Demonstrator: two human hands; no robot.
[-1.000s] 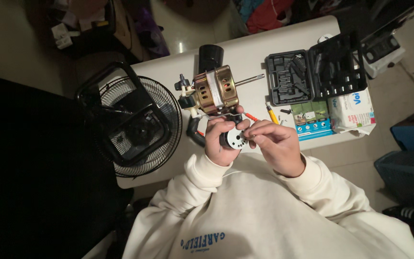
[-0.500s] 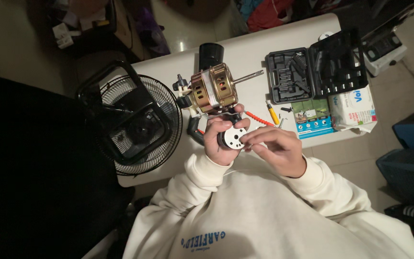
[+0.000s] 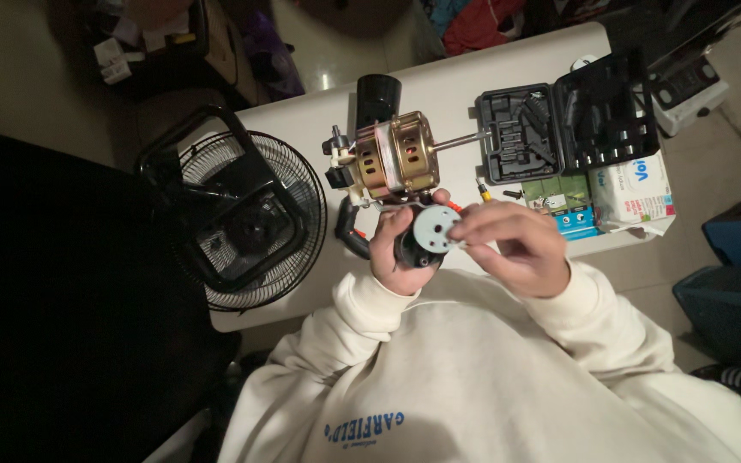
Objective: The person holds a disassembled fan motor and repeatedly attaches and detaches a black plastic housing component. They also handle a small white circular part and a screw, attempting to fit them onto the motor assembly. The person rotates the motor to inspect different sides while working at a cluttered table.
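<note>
Hands meet just above the white counter near edge: left hand wraps a small black cylindrical part with a pale round disc face, right hand pinches the disc's rim. One gold-coloured fan motor lies just beyond; one open black tool case sits right.

Both forearms are reaching forward in cream sleeves, wrists close together. The left hand is curling in a grip, while the right hand is seemingly pinching with its fingertips.

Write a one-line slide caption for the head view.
Both hands, left hand and right hand, hold a round grey part beside a fan motor.
</note>
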